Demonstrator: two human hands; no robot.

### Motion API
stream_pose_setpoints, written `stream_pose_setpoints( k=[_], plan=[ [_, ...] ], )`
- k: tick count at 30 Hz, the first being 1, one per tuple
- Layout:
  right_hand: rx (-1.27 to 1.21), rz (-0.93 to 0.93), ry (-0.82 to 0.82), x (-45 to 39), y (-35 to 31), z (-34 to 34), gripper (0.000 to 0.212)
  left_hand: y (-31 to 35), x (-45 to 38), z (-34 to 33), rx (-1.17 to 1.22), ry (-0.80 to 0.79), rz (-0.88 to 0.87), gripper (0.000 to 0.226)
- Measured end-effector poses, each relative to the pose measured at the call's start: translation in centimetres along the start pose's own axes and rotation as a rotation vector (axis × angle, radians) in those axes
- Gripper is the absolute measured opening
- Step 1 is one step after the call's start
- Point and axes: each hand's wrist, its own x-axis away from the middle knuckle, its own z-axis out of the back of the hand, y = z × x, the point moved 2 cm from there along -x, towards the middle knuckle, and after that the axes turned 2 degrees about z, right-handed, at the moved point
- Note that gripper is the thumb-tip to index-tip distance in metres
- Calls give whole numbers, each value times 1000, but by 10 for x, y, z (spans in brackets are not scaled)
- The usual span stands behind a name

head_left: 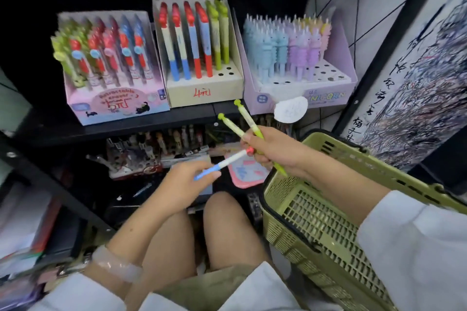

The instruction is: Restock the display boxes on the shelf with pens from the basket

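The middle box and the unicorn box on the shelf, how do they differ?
The middle box is cream with red handwriting; the unicorn box is lilac with printed lettering. The middle box holds tall red, blue and green pens; the unicorn box holds shorter pastel ones. Both have empty holes on their right side.

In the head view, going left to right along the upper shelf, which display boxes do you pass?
Pink display box of retractable pens → cream display box with red, blue and green pens → lilac unicorn display box.
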Motion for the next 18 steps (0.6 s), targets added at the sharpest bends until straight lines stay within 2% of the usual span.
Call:
stream_pose_setpoints(
  k=[2,4,6,11,14,18],
  plan=[
    [-88,72,81,-10,-13,-18,19,-6,5,2,95,96,89,29],
    [-106,146,142,-17,-24,-37,19,-6,9,7,384,159,203,31],
    [-45,213,183,-24,-31,-56,20,3,8,12,657,158,196,24],
    [-36,272,171,-33,-49,-88,21,29,1,24,795,105,-8,22],
    [-69,317,158,-37,-59,-86,20,34,-4,32,852,86,-45,22],
    [-112,289,127,-39,-64,-81,22,35,-11,35,896,114,-70,21]
  ],
)
